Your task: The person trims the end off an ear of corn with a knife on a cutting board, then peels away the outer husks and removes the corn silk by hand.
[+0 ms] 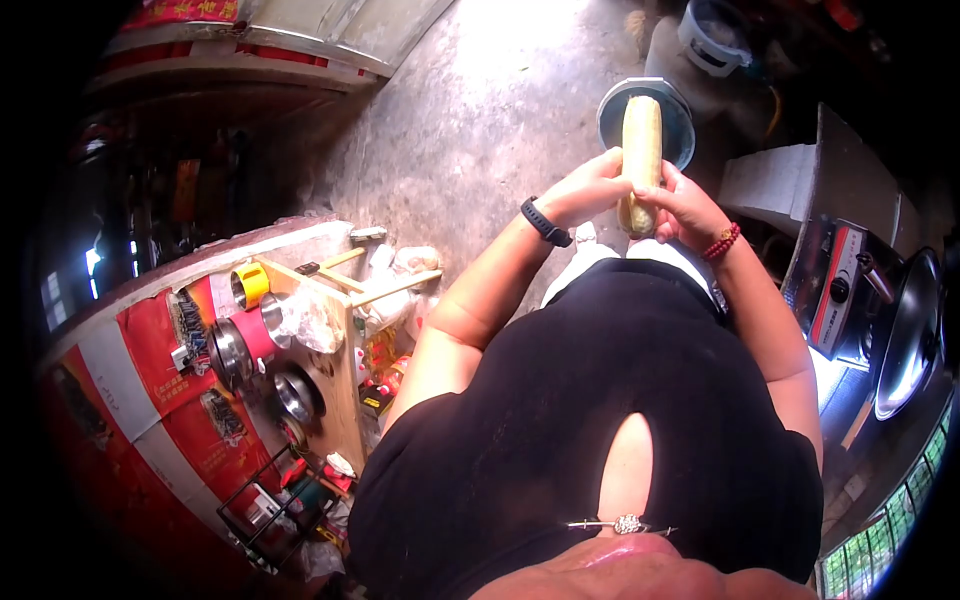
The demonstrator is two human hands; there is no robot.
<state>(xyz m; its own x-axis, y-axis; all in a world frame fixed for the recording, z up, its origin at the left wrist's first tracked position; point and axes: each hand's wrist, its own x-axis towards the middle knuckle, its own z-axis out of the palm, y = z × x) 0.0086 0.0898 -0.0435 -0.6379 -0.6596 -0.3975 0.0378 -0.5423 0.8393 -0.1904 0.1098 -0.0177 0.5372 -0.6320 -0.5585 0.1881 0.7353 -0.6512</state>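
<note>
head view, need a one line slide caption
Left hand and right hand hold a long pale-yellow vegetable over a round bucket on a grey floor.

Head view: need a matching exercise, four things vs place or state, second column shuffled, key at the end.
Things
1. long pale vegetable
2. bucket
3. dark watch
4. red beaded bracelet

Place or state
A. around the right wrist
B. held between the left hand and the right hand
C. partly hidden behind the vegetable
D. around the left wrist

Pairs: 1-B, 2-C, 3-D, 4-A
</note>
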